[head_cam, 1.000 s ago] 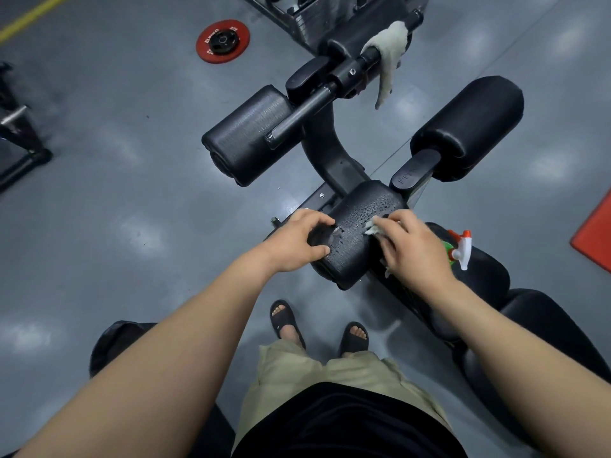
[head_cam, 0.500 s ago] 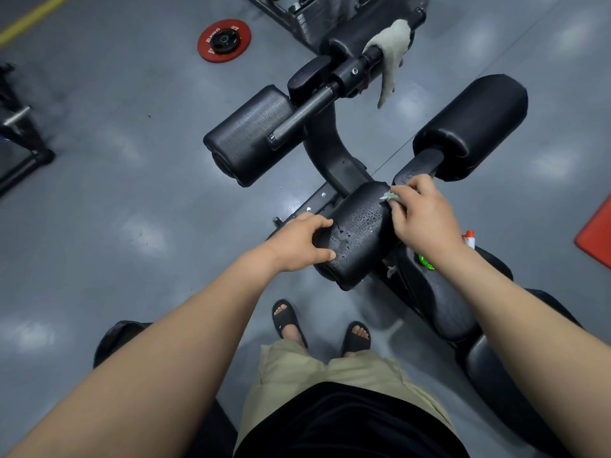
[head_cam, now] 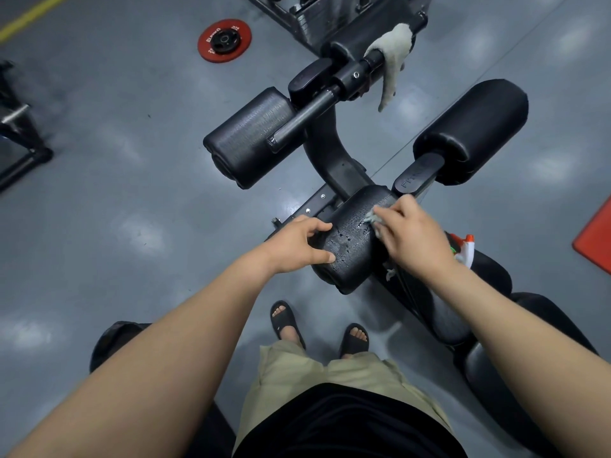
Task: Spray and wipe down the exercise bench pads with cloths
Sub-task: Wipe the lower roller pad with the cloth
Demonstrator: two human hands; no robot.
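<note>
droplets bead on the black near roller pad [head_cam: 350, 249], which sits mid-scene on the bench frame [head_cam: 315, 206], seen from the head camera looking straight down. the left hand [head_cam: 297, 246] grips the pad's left end, fingers curled over its far side and thumb pressed against its near side. the right hand [head_cam: 413, 239] is bunched around a small grey cloth [head_cam: 371, 219], pressing it onto the right part of the pad's top; only a crumpled edge of the cloth shows beyond the fingertips. just right of that hand, a spray bottle [head_cam: 465, 251] with a white and red head rests on the seat pad [head_cam: 446, 312], mostly hidden by the forearm. farther away, the far-left roller pad [head_cam: 246, 140] and far-right roller pad [head_cam: 472, 127] stick out to either side of the curved post [head_cam: 330, 153]. a white cloth [head_cam: 393, 54] is draped over a black bar [head_cam: 347, 76] at the far end, one tail hanging down. a red weight plate [head_cam: 224, 40] lies flat on the grey floor [head_cam: 132, 193] far left, and an orange mat [head_cam: 596, 239] cuts into the right edge. near the bottom, two feet in black sandals [head_cam: 287, 320] stand on the floor beside the bench.
</note>
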